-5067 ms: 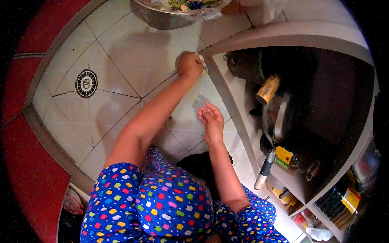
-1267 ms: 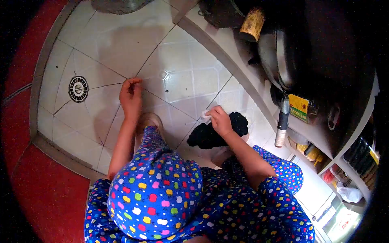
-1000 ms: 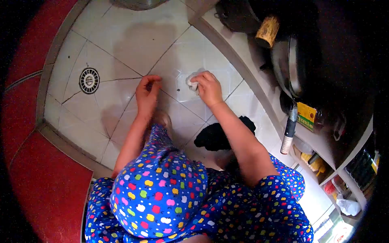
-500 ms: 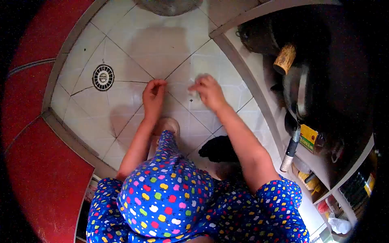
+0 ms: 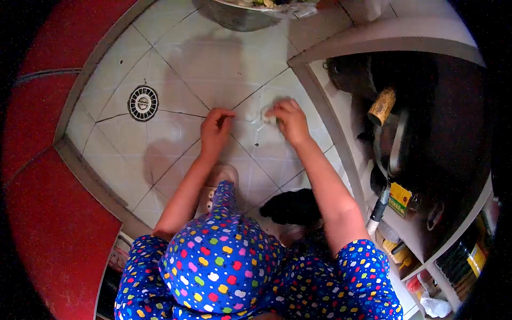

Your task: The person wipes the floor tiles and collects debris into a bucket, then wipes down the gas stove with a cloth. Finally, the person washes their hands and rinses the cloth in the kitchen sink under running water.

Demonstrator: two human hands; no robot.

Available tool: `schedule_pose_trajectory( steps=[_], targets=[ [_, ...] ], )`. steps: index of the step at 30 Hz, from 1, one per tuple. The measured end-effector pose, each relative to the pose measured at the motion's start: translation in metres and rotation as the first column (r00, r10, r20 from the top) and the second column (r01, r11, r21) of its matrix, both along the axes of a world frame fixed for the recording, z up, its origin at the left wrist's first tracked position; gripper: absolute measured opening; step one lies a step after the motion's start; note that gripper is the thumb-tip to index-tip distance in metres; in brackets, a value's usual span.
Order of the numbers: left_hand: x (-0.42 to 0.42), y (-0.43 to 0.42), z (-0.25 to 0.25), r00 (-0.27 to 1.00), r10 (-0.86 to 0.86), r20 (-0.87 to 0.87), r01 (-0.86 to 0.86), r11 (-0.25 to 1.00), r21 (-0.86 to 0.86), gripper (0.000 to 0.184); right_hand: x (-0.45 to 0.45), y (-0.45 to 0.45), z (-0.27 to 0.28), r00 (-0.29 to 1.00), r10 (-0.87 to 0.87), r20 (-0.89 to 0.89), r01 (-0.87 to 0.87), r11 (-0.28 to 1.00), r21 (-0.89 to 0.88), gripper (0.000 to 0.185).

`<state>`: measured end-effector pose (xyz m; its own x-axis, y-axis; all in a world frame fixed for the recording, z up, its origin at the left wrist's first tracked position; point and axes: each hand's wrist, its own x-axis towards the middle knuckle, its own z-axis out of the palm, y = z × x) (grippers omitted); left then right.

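My left hand (image 5: pixel 217 129) is held above the tiled floor, thumb and fingers pinched together; what is between them, if anything, is too small to make out. To its right, my right hand (image 5: pixel 290 121) has its fingers curled in and pressed together. A small pale, blurred bit shows by the right fingertips, and its kind cannot be told. The two hands are apart, at about the same height in the head view.
A round floor drain (image 5: pixel 143 103) lies to the left. Red cabinet doors (image 5: pixel 56 234) line the left side. On the right, an open shelf holds dark pans, one with a wooden handle (image 5: pixel 382 106), and a yellow box (image 5: pixel 399 199). A metal basin (image 5: pixel 240 20) stands at the top.
Both hands appear a little further right and lower in the view, as the camera has tilted slightly. More of the basin at the top now shows, with contents inside.
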<state>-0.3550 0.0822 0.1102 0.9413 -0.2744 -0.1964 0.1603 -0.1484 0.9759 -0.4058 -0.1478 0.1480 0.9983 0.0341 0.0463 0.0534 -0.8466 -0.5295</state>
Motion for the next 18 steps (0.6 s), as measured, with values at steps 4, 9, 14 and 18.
schedule_pose_trajectory(
  steps=[4, 9, 14, 18],
  targets=[
    [0.017, -0.003, 0.022, 0.999, -0.036, 0.036, 0.036, 0.999, 0.007, 0.016, 0.055, 0.002, -0.006, 0.995, -0.085, -0.044, 0.091, 0.984, 0.156, 0.037],
    [0.023, 0.012, 0.014, 0.993, 0.103, -0.065, -0.105, 0.994, -0.034, 0.016, 0.089, 0.001, -0.011, 0.856, -0.516, 0.019, 0.498, 0.835, 0.234, 0.039],
    [0.017, 0.022, -0.005, 0.991, 0.081, -0.110, -0.087, 0.995, -0.045, 0.014, 0.113, 0.032, -0.032, 0.858, -0.511, -0.062, 0.512, 0.835, 0.201, 0.036],
    [0.019, 0.016, 0.003, 0.995, 0.076, -0.069, -0.079, 0.996, -0.035, 0.015, 0.110, 0.036, -0.009, 1.000, -0.001, 0.009, 0.003, 0.966, -0.259, 0.033]
  ],
)
